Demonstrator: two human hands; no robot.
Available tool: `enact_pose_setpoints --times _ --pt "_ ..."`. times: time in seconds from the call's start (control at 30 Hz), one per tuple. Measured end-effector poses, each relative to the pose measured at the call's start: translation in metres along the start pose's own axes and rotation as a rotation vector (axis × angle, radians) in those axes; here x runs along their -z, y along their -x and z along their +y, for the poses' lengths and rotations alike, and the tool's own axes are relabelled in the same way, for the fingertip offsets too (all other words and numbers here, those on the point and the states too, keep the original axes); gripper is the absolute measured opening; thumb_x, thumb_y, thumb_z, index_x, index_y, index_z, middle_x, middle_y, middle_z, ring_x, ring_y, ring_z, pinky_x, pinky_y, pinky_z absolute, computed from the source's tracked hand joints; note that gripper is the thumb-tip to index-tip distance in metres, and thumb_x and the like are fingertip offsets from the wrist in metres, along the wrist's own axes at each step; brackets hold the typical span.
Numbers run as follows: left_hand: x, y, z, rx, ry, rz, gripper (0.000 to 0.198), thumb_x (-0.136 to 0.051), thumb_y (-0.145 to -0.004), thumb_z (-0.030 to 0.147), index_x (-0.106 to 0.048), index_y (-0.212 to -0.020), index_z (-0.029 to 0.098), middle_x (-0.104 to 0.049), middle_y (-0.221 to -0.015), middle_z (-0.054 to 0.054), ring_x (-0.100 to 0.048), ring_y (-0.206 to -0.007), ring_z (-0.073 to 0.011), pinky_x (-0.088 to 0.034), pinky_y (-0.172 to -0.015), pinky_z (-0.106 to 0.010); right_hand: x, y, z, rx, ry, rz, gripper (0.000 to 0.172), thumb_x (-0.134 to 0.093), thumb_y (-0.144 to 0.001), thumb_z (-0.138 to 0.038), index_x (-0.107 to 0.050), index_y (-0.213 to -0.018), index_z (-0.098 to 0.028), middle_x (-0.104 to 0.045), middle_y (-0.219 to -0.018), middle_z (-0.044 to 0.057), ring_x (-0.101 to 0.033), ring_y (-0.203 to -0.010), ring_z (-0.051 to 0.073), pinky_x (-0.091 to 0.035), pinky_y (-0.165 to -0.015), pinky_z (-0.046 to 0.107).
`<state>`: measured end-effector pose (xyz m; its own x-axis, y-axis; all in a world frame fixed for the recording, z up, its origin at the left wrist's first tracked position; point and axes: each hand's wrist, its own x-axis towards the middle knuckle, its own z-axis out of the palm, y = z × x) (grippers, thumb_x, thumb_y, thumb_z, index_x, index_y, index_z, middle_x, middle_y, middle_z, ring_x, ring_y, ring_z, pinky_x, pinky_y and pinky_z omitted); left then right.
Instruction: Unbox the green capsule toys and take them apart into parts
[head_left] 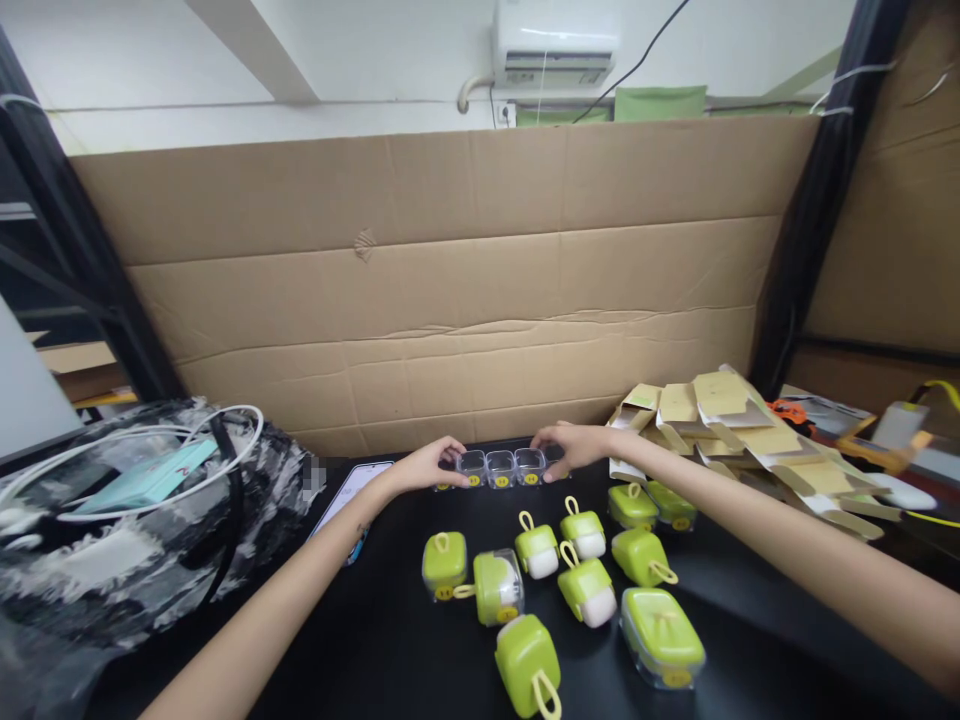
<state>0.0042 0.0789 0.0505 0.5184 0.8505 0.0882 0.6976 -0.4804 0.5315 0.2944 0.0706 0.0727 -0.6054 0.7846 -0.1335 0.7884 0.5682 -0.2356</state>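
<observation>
A row of small clear plastic boxes (500, 467) with yellow stickers stands at the far side of the black table (375, 640), close to the cardboard wall. My left hand (433, 466) grips the left end of the row, fingers curled round it. My right hand (568, 447) grips the right end the same way. Nearer to me lie several green and white gadgets with loop straps (581, 560); some sit inside clear boxes (663, 636).
A heap of flat tan cartons (739, 430) lies at the right. A phone (352, 492) rests left of my left hand. A clear bag with cables and a teal box (142, 500) fills the left. A cardboard wall (465, 290) closes the back.
</observation>
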Motion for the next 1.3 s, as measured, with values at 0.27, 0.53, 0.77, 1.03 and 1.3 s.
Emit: enact_pose_setpoints --times 0.27,0.53,0.77,1.03,1.3 --pt "-0.014 -0.006 0.023 0.002 -0.226 0.087 0.072 -0.073 -0.052 0.062 -0.061 -0.112 0.023 -0.062 -0.114 -0.011 -0.047 -0.111 -0.0369 -0.031 -0.096 -0.049 -0.014 -0.001 -0.029 -0.144 0.060 0.028 0.083 -0.052 -0.072 -0.071 -0.031 -0.140 -0.026 -0.039 -0.133 0.018 -0.030 -0.127 0.041 -0.033 -0.096 0.056" --pt "0.019 -0.007 0.004 0.023 -0.194 0.006 0.047 -0.057 -0.072 0.028 -0.055 -0.119 0.020 -0.060 -0.123 -0.008 -0.051 -0.115 -0.0284 -0.034 -0.100 -0.043 -0.022 -0.006 -0.046 -0.153 0.094 0.103 0.077 -0.042 -0.079 -0.071 -0.027 -0.142 -0.028 -0.035 -0.139 0.020 -0.020 -0.132 0.042 -0.022 -0.093 0.070" --pt "0.023 0.008 -0.006 0.005 -0.091 -0.088 0.058 -0.063 -0.069 0.039 -0.054 -0.119 0.011 -0.067 -0.106 -0.012 -0.063 -0.094 -0.0234 -0.049 -0.081 -0.033 -0.028 -0.012 -0.043 -0.061 0.137 0.177 0.039 -0.054 -0.090 -0.034 -0.048 -0.125 -0.019 -0.049 -0.129 0.009 -0.051 -0.112 0.027 -0.042 -0.092 0.051" --pt "-0.006 0.003 0.017 -0.011 -0.160 0.122 0.074 -0.073 -0.059 0.051 -0.053 -0.123 0.020 -0.056 -0.126 -0.011 -0.041 -0.123 -0.0320 -0.029 -0.104 -0.045 -0.021 -0.007 -0.034 -0.107 0.124 0.219 0.041 -0.055 -0.090 -0.034 -0.047 -0.127 -0.019 -0.047 -0.132 0.010 -0.048 -0.116 0.028 -0.038 -0.095 0.053" --pt "-0.029 -0.020 0.018 -0.017 -0.109 0.099 0.066 -0.074 -0.056 0.055 -0.062 -0.112 0.021 -0.066 -0.103 -0.007 -0.061 -0.092 -0.0251 -0.046 -0.079 -0.033 -0.027 -0.005 -0.005 0.000 0.031 0.150 0.044 -0.056 -0.088 -0.036 -0.046 -0.127 -0.019 -0.050 -0.126 0.009 -0.052 -0.111 0.027 -0.042 -0.091 0.051"
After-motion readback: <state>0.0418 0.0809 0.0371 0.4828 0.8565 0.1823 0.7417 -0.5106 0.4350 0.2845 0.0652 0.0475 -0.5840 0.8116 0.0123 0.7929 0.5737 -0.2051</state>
